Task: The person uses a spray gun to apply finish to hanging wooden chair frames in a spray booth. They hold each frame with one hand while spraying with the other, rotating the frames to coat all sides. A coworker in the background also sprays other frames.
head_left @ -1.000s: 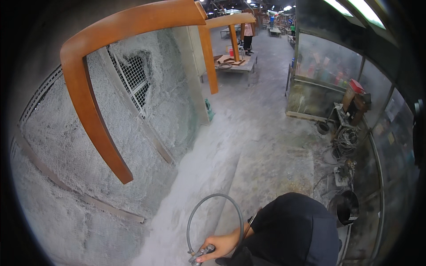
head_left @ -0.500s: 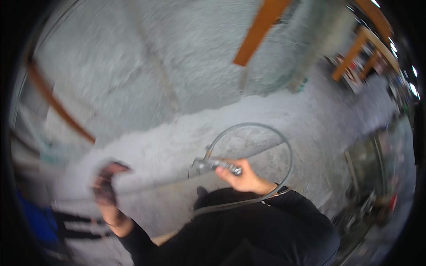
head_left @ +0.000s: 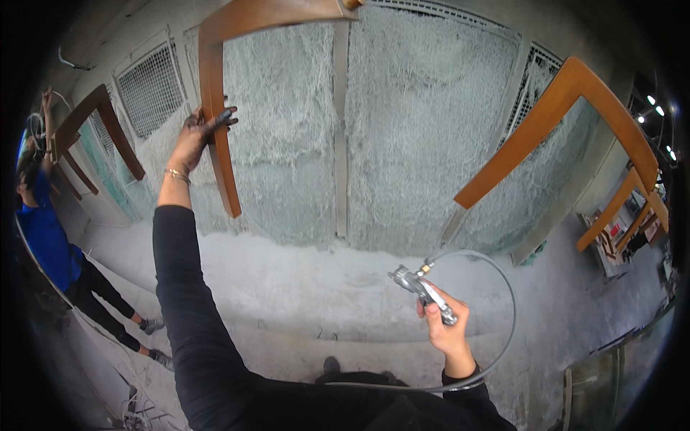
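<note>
My left hand [head_left: 191, 144], its fingers darkened, reaches up at the left and grips the upright leg of a brown wooden furniture frame [head_left: 213, 75]. Fingertips show on the leg's right side. The frame's top bar runs off the upper edge of the picture. Lower down on the right, my right hand [head_left: 447, 330] is closed round the handle of a silver spray gun [head_left: 411, 281], whose head points up and left, away from the frame. From a brass fitting on the gun, a grey hose [head_left: 513, 302] loops right and back toward my body.
Another brown frame [head_left: 535, 144] hangs at the right, and one more [head_left: 115, 108] at the far left. Behind them stands a wall of fibrous filter panels [head_left: 424, 129]. A person in blue [head_left: 54, 237] stands at the left with an arm raised. Further frames [head_left: 611, 215] are at the far right.
My left hand has risen from low at the left and taken hold of the frame's leg. The spray gun has moved right in my right hand. The view has tilted up, showing more frames.
</note>
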A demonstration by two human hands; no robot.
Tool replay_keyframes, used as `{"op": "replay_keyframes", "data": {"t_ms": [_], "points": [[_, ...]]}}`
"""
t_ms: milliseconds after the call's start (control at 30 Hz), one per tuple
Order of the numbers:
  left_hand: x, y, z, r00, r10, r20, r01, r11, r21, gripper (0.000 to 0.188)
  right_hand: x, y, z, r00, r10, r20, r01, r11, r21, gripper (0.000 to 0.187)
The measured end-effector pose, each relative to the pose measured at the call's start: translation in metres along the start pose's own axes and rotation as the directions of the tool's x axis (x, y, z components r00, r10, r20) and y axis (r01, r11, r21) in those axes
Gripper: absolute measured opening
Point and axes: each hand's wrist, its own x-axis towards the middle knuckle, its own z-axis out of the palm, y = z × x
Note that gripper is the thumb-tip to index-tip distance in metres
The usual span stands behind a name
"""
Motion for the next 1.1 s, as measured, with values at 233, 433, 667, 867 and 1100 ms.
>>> {"op": "replay_keyframes", "data": {"t_ms": [233, 433, 667, 867, 1100], "points": [[-0.084, 0.073, 0.037, 0.960, 0.146, -0.239, -0.110, 0.981, 0.157, 0.050, 0.029, -0.031, -0.047, 0.954, -0.191, -0.231, 0.182, 0.981, -0.060, 0.060], [-0.151, 0.149, 0.053, 0.990, 0.035, -0.134, -0.054, 0.989, -0.141, 0.052, 0.048, -0.070, -0.062, 0.881, -0.396, -0.258, 0.365, 0.917, -0.159, 0.089], [-0.177, 0.216, 0.055, 0.978, -0.206, -0.031, 0.179, 0.907, -0.382, 0.054, 0.074, -0.099, -0.091, 0.748, -0.610, -0.261, 0.584, 0.792, -0.177, 0.094], [-0.188, 0.234, 0.053, 0.966, -0.258, -0.026, 0.225, 0.882, -0.414, 0.054, 0.080, -0.106, -0.113, 0.723, -0.658, -0.209, 0.657, 0.749, -0.083, 0.086], [-0.199, 0.242, 0.052, 0.962, -0.270, -0.049, 0.223, 0.873, -0.433, 0.052, 0.084, -0.115, -0.108, 0.773, -0.592, -0.227, 0.589, 0.803, -0.090, 0.090]]}}
